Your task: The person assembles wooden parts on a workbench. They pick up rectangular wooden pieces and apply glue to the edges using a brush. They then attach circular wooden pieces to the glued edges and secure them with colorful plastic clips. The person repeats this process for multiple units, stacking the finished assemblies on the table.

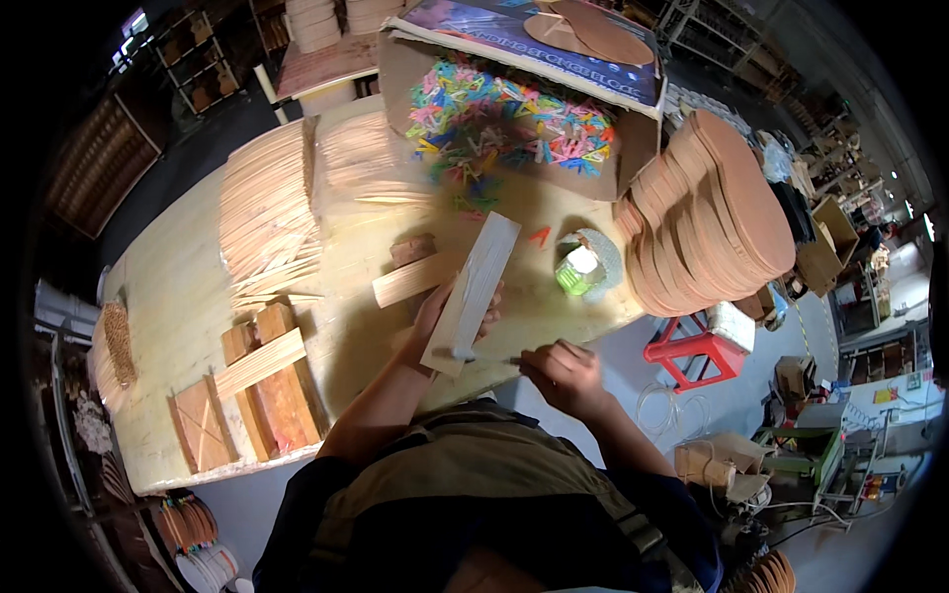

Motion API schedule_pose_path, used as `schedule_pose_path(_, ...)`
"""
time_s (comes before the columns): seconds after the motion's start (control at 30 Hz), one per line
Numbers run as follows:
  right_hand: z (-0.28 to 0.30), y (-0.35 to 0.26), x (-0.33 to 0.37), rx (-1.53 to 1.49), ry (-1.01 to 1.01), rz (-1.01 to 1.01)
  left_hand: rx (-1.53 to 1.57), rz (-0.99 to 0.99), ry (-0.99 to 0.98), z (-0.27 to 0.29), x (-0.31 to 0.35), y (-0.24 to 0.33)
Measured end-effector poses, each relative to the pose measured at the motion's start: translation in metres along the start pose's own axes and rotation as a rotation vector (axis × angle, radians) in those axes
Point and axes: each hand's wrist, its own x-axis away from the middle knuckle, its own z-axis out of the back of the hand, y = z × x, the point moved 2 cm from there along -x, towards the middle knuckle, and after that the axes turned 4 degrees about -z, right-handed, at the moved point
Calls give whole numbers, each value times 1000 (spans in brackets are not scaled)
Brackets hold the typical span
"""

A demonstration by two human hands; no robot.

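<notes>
Left grip holds a pale flat wood piece tilted over the counter; right grip pinches a slim tool against its near end.
The left grip (431,314) is closed around the wood piece (476,287) from beneath, fingertips showing at its right edge. The right grip (567,378) has its fingers closed on the slim tool (513,361), whose whitish tip meets the wood just below the left grip; the tool's exact kind is too blurred to tell. On the counter (366,346), a short pale slat (410,282) lies just left of the left grip, and a wooden fixture (281,403) sits farther left. A green-and-white container (572,279) stands ahead of the right grip, with stacked brown curved panels (714,222) ahead and to its right. Well ahead of both grips, a carton (398,94) holds many coloured clips (524,124).
</notes>
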Motion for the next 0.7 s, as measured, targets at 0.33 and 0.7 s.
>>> schedule_pose_path(0.33, -3, 32, 8, 142, 71, -51, -45, -22, -18, -1, -3, 1)
schedule_pose_path(0.7, 0, 65, -19, 89, 253, -358, -113, 41, -40, -9, -3, -10)
